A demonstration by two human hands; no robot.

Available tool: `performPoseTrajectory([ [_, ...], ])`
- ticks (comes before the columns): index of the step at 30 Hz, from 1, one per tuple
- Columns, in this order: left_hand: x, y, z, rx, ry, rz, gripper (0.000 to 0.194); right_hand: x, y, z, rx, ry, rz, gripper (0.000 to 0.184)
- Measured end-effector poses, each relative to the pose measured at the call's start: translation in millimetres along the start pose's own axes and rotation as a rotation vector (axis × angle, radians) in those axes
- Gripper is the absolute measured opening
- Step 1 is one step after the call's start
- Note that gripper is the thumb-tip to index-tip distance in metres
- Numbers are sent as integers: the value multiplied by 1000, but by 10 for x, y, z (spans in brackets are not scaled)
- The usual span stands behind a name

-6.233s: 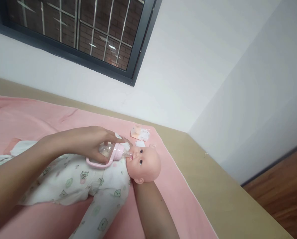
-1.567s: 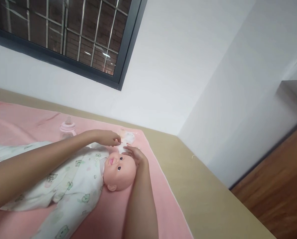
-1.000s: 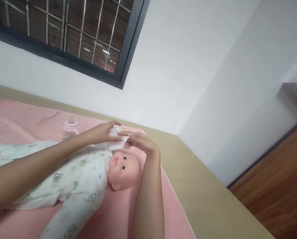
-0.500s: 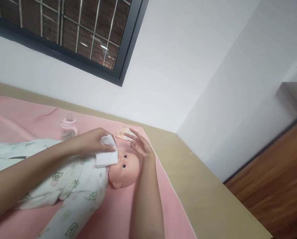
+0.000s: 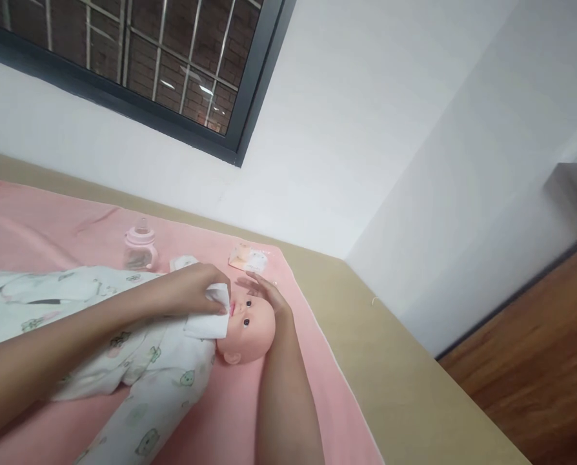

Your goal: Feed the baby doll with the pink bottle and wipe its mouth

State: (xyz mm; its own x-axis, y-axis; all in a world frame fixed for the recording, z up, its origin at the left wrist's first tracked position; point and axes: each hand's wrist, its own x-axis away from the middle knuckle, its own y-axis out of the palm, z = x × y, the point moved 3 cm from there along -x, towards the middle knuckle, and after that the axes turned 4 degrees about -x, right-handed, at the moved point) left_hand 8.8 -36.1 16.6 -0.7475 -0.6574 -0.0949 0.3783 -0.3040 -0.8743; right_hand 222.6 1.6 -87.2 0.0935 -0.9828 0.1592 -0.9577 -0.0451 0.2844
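A baby doll lies on its back on the pink sheet, its head toward the right, in a white sleepsuit with green animal prints. My left hand pinches a folded white tissue at the doll's mouth and chin. The tissue covers the chin and neck; part of the mouth shows beside it. My right hand is against the far side of the doll's head, fingers stretched out and holding nothing. Some of its fingers are hidden behind the head.
A pink-topped baby bottle stands beyond the doll's body. Near the sheet's far corner lies a small tissue packet. The wooden surface extends right of the sheet, with a wall and a barred window behind.
My right hand has come down from above the doll's head to its far side. My left hand has lowered slightly with the tissue, and more of the doll's mouth shows.
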Motion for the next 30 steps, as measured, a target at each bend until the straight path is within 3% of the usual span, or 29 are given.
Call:
performPoseTrajectory([
  [5,-9,39,-11,0,22,4,17,20,-1,13,21,-27,33,39],
  [13,11,-57,19,-122,-27,53,19,-4,-4,30,-13,-11,66,43],
  [30,-72,40,-13,-218,79,175,20,-17,-9,61,-45,-13,69,39],
])
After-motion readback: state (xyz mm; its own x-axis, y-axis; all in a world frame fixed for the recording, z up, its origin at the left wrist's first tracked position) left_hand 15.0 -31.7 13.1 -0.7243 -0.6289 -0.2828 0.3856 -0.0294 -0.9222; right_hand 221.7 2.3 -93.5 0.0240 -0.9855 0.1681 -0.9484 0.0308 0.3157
